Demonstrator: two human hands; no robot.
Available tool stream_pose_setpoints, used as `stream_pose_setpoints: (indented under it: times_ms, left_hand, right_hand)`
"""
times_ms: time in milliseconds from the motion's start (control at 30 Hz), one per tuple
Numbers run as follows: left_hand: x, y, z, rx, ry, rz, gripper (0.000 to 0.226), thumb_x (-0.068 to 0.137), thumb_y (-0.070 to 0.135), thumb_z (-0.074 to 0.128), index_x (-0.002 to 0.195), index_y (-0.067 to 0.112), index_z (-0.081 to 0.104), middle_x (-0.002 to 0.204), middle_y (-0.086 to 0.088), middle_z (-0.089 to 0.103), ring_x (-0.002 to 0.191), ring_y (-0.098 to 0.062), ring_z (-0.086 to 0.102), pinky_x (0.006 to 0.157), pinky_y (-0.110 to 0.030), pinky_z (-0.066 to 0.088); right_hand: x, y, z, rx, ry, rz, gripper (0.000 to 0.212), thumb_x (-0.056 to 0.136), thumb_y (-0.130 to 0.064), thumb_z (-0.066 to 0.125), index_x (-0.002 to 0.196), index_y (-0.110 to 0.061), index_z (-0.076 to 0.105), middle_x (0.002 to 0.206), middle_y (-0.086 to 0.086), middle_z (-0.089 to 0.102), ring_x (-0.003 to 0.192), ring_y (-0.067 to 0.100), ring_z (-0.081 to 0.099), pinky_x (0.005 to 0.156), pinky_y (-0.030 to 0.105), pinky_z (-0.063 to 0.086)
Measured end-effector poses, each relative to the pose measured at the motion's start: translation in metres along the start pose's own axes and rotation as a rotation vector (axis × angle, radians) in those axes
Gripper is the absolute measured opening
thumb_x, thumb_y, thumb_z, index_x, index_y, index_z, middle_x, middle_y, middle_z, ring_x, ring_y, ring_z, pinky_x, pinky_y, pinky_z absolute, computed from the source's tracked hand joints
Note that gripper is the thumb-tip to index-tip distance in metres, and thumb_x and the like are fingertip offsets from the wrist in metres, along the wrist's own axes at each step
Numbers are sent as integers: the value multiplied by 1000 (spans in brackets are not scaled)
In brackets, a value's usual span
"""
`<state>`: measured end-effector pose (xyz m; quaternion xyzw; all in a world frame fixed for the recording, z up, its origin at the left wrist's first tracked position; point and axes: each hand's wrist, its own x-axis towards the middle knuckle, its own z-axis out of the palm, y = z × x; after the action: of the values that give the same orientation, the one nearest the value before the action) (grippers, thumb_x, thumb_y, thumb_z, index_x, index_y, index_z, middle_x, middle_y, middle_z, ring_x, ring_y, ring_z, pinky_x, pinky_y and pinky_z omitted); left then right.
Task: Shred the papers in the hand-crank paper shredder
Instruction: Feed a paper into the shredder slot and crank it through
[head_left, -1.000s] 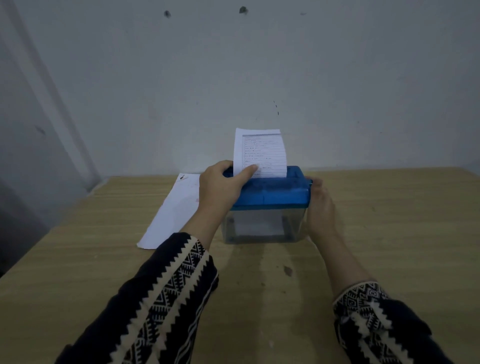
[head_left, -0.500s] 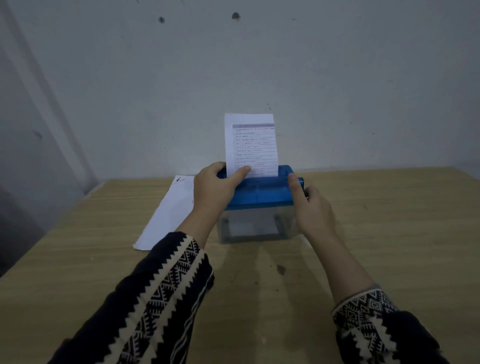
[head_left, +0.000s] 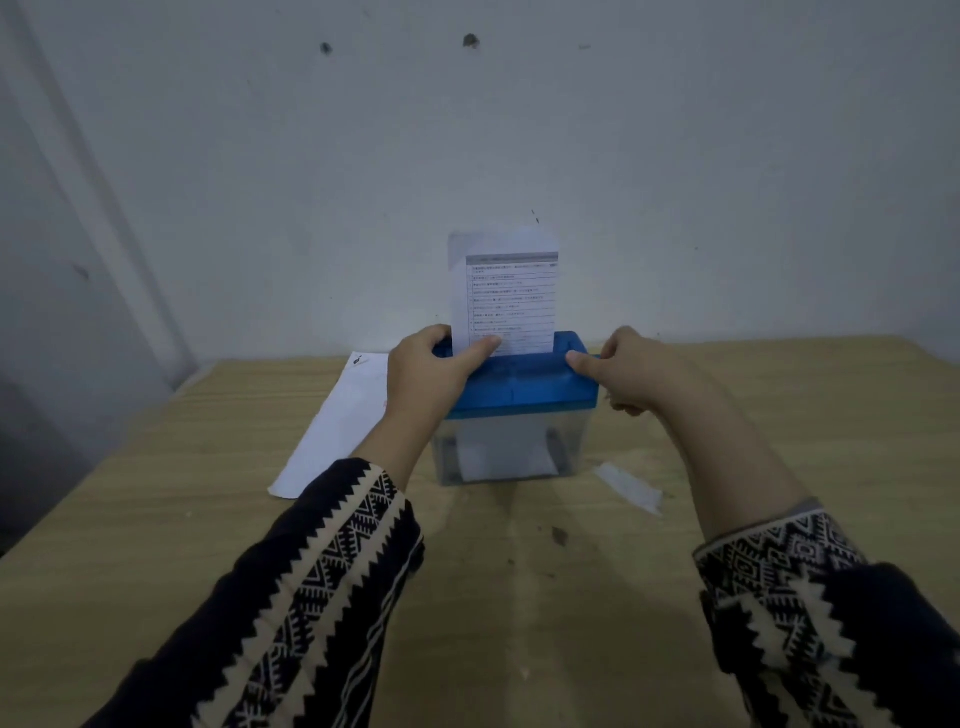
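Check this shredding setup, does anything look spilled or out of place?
Yes: a white paper scrap lies on the table right of the shredder, outside its clear bin. A dark stain marks the wood in front.

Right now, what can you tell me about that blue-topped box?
It is a small shredder: a blue plastic lid over a clear bin holding white paper. It stands upright on the wooden table. A printed sheet stands in its top slot. The left hand grips the lid's left end; the right hand holds its right end, hiding any crank.
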<state>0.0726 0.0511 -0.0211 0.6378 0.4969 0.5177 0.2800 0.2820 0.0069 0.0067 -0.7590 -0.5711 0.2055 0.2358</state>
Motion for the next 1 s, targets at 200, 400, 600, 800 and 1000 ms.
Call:
stream_pose_setpoints:
  times_ms: [200, 400, 600, 800, 1000]
  left_hand:
    - [1, -1, 0, 1, 5, 8, 31, 80, 46, 76, 103, 26, 72, 91, 19, 66, 88, 4, 60, 69, -10, 45]
    - [3, -2, 1, 14, 19, -6, 33, 79, 48, 76, 101, 25, 71, 93, 17, 66, 89, -1, 61, 73, -16, 49]
    - [2, -2, 0, 5, 7, -15, 28, 80, 47, 76, 98, 28, 69, 89, 20, 64, 86, 3, 59, 69, -13, 46]
    - [2, -1, 1, 9, -1, -12, 25, 80, 47, 76, 97, 30, 67, 88, 22, 63, 86, 3, 59, 68, -12, 44]
    - [4, -4, -2, -24, -33, -21, 28, 79, 47, 76, 100, 30, 70, 92, 22, 66, 93, 1, 62, 76, -17, 49]
  right_hand:
    - [-31, 19, 13, 154, 208, -151, 41, 85, -60, 60, 102, -24, 55, 86, -1, 64, 81, 19, 63, 69, 34, 49]
    - [-39, 61, 47, 464, 311, -403, 47, 83, -53, 61, 127, -36, 58, 122, -14, 60, 110, 4, 56, 87, 28, 52]
    - [-17, 87, 63, 343, 506, -678, 43, 98, -43, 44, 137, -28, 52, 148, -9, 44, 148, 9, 22, 114, 26, 30]
    - [-4, 72, 61, 398, 580, -669, 47, 98, -39, 39, 129, -10, 58, 137, -25, 44, 118, -1, 51, 90, 2, 38]
    - [6, 36, 35, 454, 555, -586, 46, 100, -54, 33, 87, -20, 61, 74, -13, 62, 65, -2, 56, 57, 9, 36]
